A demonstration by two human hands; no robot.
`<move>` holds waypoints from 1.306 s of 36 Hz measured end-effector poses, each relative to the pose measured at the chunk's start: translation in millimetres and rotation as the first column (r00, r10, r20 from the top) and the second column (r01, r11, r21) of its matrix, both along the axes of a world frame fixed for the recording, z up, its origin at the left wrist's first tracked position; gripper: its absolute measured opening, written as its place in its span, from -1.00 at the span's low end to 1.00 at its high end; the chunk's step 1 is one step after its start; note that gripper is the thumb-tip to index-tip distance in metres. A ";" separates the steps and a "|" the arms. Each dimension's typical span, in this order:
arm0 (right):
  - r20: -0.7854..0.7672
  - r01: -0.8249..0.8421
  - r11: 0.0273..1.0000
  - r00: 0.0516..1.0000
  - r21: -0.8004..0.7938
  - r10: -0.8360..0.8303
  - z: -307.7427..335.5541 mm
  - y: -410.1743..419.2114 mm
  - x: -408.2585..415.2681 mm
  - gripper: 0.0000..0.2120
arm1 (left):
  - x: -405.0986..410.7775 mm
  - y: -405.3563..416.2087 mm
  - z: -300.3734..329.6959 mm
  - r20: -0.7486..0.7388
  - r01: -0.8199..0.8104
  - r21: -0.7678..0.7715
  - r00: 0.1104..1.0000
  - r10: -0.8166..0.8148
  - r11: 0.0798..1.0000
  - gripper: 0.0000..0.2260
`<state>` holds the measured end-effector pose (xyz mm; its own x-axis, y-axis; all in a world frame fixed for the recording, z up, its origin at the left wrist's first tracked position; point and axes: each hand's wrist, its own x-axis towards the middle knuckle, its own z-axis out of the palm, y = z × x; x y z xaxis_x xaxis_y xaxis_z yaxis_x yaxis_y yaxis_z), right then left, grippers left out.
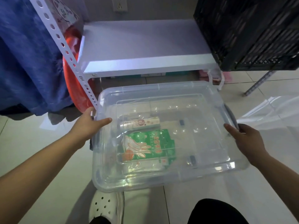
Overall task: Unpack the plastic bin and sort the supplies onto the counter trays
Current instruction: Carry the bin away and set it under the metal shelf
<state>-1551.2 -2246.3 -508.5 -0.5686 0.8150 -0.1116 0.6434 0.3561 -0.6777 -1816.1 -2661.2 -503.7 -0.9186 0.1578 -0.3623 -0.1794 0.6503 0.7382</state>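
The step in hand looks like the very start of the job: getting the clear plastic bin [161, 135] out and ready to open, since its lid [161, 97] is on and nothing has been unpacked yet. The bin sits low in front of a white metal shelf [142, 44], above the tiled floor [24, 143]; whether it rests on the floor or is being carried I cannot tell.

The left hand [90, 125] grips the bin's left edge, thumb laid over the lid rim and fingers curled down the side by a grey latch [91, 143]. The right hand [242, 136] grips the right edge beside the grey handle latch [231, 115], fingers wrapped under the rim.

The next move probably calls for setting the bin somewhere steady, then flipping both grey latches and lifting the lid off. No counter trays are in view, so the bin likely has to be taken to them first.

The bin is transparent, wide and shallow, with rounded corners and glare across the lid. Through it shows a green packet printed with a gloved hand [145, 146], a pale roll-shaped package [140, 123] just behind it, and clear plastic items to the right, too faint to name. It looks lightly loaded, so the contents may slide if it is tilted.
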 end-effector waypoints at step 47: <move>0.018 0.124 0.931 0.992 -0.342 -0.126 29.6 8.2 -27.9 -0.48 | 25.7 -18.5 24.6 0.141 0.032 0.118 0.989 -0.049 0.993 -0.65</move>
<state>-1579.1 -2238.1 -478.8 -0.4658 0.7924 -0.3939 0.6647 0.0195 -0.7468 -1790.4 -2679.7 -479.1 -0.8505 0.2418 -0.4671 -0.2642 0.5715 0.7769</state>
